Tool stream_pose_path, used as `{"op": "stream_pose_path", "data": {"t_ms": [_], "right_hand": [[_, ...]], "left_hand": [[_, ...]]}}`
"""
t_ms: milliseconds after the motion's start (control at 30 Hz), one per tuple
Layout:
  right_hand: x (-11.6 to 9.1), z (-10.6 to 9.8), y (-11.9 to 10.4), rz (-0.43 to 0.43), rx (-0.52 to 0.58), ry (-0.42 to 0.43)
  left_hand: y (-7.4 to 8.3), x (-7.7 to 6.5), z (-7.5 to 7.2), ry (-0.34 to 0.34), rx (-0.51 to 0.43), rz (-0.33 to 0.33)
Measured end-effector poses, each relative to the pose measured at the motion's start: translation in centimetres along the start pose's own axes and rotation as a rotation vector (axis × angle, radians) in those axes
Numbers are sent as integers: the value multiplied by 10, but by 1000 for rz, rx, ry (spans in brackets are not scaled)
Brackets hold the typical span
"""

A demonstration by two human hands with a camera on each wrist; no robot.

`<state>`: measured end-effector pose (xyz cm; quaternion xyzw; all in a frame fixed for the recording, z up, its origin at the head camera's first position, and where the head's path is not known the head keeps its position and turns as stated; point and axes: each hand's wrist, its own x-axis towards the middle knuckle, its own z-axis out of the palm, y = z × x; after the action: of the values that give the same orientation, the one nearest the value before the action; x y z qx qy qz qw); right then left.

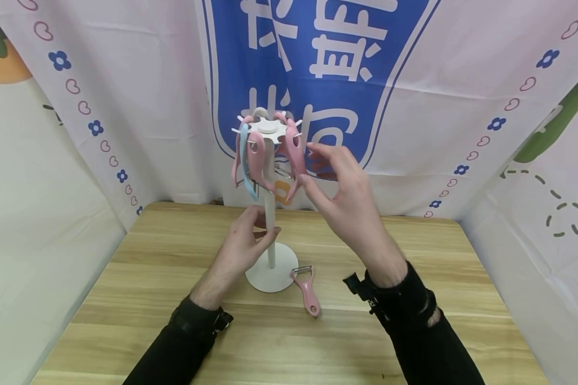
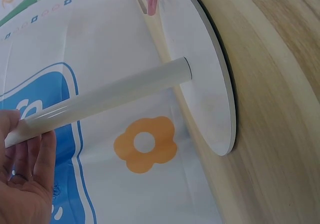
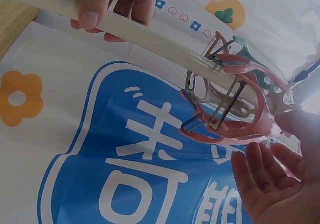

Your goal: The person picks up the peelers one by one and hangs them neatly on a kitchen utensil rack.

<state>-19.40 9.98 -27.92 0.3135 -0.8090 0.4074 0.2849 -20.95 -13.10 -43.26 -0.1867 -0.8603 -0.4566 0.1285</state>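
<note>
A white stand [image 1: 272, 275] with a round base rises from the table, and its hooked top [image 1: 268, 127] carries several pink peelers [image 1: 257, 155] and a light blue one [image 1: 244, 160]. My left hand [image 1: 243, 240] holds the pole [image 2: 110, 96] between thumb and fingers, around mid-height. Beside the rack's right side is my right hand [image 1: 347, 192], its fingers spread and loosely bent. In the right wrist view its thumb [image 3: 300, 126] overlaps the handle end of a hanging pink peeler [image 3: 240, 131]. Another pink peeler [image 1: 309, 294] lies by the base, its blade end at the rim.
The wooden table [image 1: 173, 299] has its back edge against a white cloth backdrop [image 1: 139, 107] with a large blue printed panel [image 1: 390, 32]. Further cloth [image 1: 549, 224] hangs along both sides. Black straps with small devices [image 1: 400, 294] circle the wrists.
</note>
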Motion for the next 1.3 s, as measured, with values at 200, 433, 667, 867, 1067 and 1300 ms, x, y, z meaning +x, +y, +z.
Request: {"op": "stream_pose_path", "data": {"t_ms": [200, 433, 667, 867, 1067, 1300], "right_hand": [[-16, -4, 4, 28, -15, -7], [-34, -6, 15, 74, -45, -48], [-50, -6, 28, 94, -87, -108], [-62, -3, 40, 83, -107, -172], [-73, 0, 50, 70, -129, -265], [-84, 4, 62, 46, -150, -348]], "left_hand": [[0, 0, 0, -3, -11, 4], [1, -1, 0, -5, -4, 5], [2, -1, 0, -5, -11, -5], [2, -1, 0, -4, -6, -10], [2, -1, 0, -7, -6, -11], [2, -1, 0, -8, 3, -4]]}}
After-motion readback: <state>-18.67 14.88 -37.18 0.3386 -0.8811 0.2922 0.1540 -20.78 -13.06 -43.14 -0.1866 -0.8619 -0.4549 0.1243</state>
